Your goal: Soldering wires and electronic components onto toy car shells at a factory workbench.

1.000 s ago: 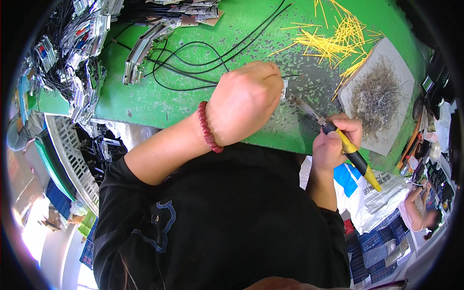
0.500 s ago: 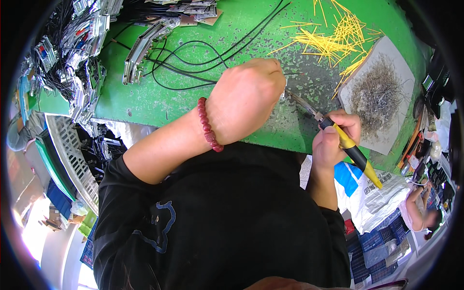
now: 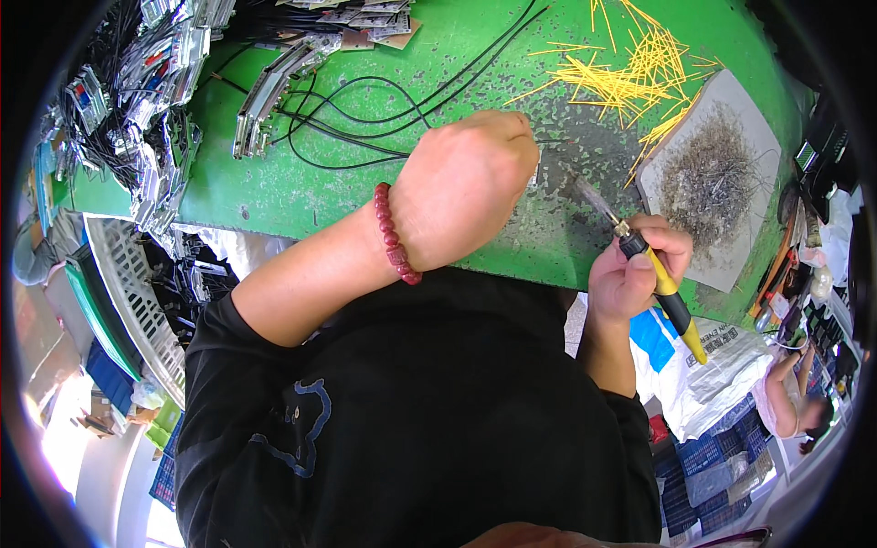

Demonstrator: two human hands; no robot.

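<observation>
My left hand [image 3: 461,187], with a red bead bracelet at the wrist, is closed over a small part and the end of a thin black cable [image 3: 365,119] on the green table [image 3: 274,183]. The part itself is hidden under my fingers. My right hand [image 3: 635,269] grips a soldering iron [image 3: 639,256] with a black and yellow handle. Its metal tip points up and left toward my left hand, a short way from it.
A heap of yellow wire pieces [image 3: 630,78] lies at the back right. Beside it a grey pad [image 3: 713,178] carries a pile of metal scraps. Black cables loop across the table's middle. Stacked small boards [image 3: 265,91] and packaged parts [image 3: 155,82] sit at the left. A white basket [image 3: 128,301] stands below the table.
My right hand has drawn the soldering iron slightly back from my left hand. My left hand has stayed in place.
</observation>
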